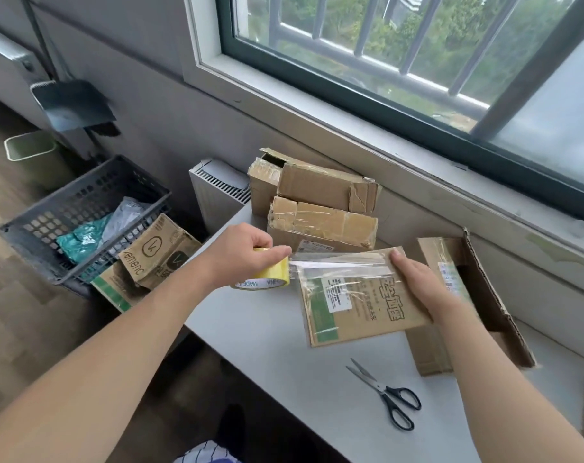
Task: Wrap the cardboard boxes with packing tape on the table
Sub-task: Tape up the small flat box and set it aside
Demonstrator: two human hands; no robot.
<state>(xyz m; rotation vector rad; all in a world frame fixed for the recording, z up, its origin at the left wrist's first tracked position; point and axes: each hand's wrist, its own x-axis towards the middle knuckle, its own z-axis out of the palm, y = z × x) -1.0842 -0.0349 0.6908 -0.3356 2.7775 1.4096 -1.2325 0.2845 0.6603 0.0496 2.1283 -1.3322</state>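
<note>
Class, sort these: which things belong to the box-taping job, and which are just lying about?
Job: tape roll in left hand; flat box under right hand; stacked boxes; scissors.
Lying about: basket, dustpan, bin, radiator.

Single view here, worn on the head, looking forward and down onto the table [257,332] from close in. The left hand [240,252] and right hand [417,282] come in from the bottom corners, meeting mid-frame. Wide lens, frame rolled: window [417,61] fills the upper right, floor [16,295] and basket [93,192] the left.
</note>
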